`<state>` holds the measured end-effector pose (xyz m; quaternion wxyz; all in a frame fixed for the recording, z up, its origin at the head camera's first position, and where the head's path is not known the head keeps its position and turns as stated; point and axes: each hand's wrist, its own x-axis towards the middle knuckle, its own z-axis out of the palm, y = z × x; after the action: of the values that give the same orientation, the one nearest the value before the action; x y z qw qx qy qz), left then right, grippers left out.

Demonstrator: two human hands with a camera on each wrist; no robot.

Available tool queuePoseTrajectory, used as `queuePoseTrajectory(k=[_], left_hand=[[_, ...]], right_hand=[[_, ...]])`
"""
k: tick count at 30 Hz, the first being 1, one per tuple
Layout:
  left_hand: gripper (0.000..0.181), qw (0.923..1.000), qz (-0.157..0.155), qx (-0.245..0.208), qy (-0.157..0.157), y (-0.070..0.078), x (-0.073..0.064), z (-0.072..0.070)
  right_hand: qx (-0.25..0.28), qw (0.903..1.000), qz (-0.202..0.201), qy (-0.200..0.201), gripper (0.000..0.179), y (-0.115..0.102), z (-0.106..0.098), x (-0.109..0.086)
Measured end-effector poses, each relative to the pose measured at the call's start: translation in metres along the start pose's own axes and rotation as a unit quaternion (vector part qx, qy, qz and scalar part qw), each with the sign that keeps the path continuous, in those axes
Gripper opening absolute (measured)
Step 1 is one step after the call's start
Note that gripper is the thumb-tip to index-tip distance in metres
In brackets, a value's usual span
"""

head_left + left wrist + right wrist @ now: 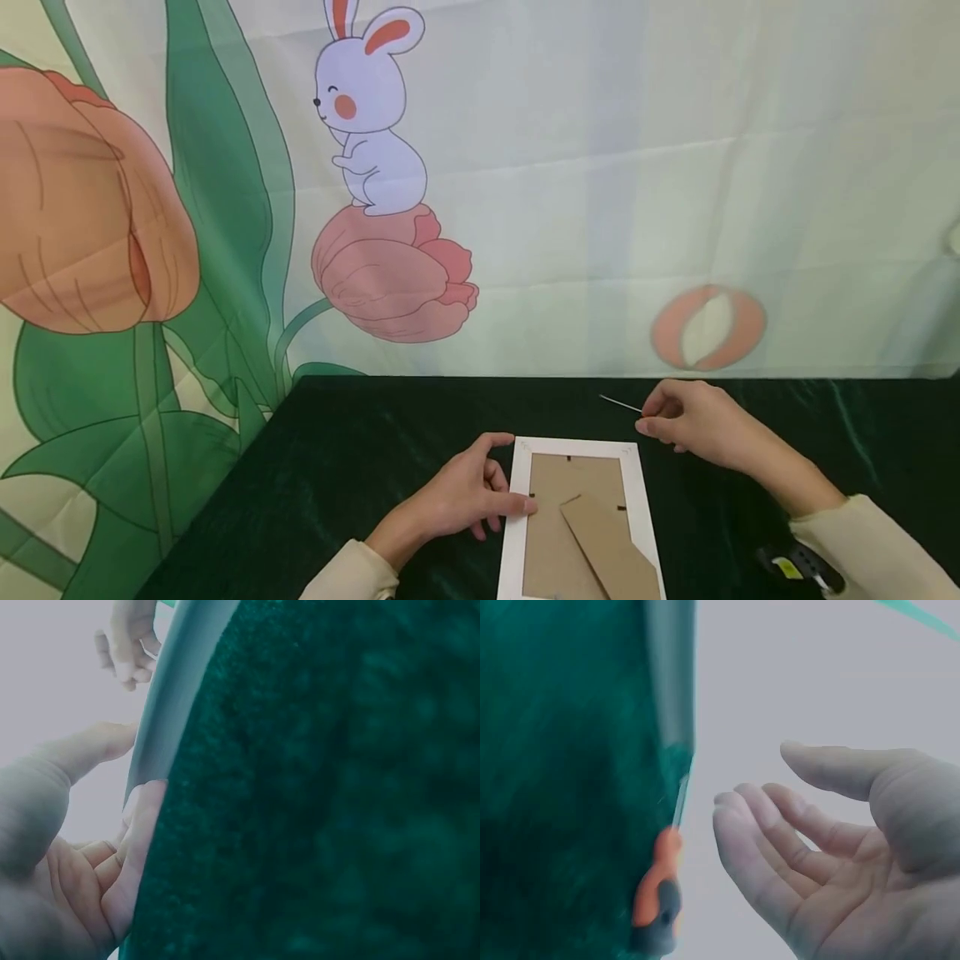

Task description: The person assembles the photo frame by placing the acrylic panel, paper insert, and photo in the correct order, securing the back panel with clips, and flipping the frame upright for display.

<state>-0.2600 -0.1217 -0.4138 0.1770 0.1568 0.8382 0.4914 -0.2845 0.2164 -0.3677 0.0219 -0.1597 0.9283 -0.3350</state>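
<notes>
A white picture frame (647,500) lies face down on dark green cloth, its brown backing board (543,533) and angled stand flap (603,542) uppermost. My left hand (465,492) rests along its left side, thumb on the back, index finger at the upper left corner. In the left wrist view, those fingers lie against the frame's edge (169,712). A screwdriver (660,892) with an orange and black handle lies on the cloth. My right hand (697,425) is beside it, fingers loosely bent and apart from the handle in the right wrist view; in the head view only the thin shaft shows.
The green cloth (420,417) covers the table up to its back edge. Behind hangs a pale curtain (540,208) printed with a rabbit and tulips. A dark object (802,568) with a yellow-green patch is by the right sleeve. Small dark tabs stand around the backing board.
</notes>
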Motion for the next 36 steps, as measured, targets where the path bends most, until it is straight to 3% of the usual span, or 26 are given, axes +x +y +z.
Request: queuePoseTrajectory(k=[6,13,17,23,28,36], left_hand=[[0.081,1.0000,-0.004,0.004,-0.002,0.003,-0.003,0.001],[0.067,0.9999,-0.005,0.003,-0.015,0.001,-0.006,-0.003],[0.062,0.9998,-0.007,-0.008,-0.017,-0.001,-0.006,-0.005],[0.053,0.9997,0.007,0.020,-0.007,0.002,-0.006,-0.007],[0.057,0.9994,0.015,0.031,-0.003,0.004,-0.005,-0.007],[0.063,0.9983,0.052,0.007,0.024,0.010,-0.005,-0.007]], right_hand=[[0.077,0.9957,0.030,-0.041,0.025,-0.012,0.007,-0.015],[0.104,0.9898,0.078,-0.059,0.037,-0.008,0.020,-0.029],[0.125,0.9844,0.094,-0.080,0.033,-0.007,0.025,-0.030],[0.137,0.9813,0.098,-0.093,0.025,-0.005,0.029,-0.028],[0.154,0.9792,0.096,-0.091,0.022,-0.004,0.034,-0.028],[0.190,0.9711,0.109,-0.095,0.024,-0.001,0.033,-0.028]])
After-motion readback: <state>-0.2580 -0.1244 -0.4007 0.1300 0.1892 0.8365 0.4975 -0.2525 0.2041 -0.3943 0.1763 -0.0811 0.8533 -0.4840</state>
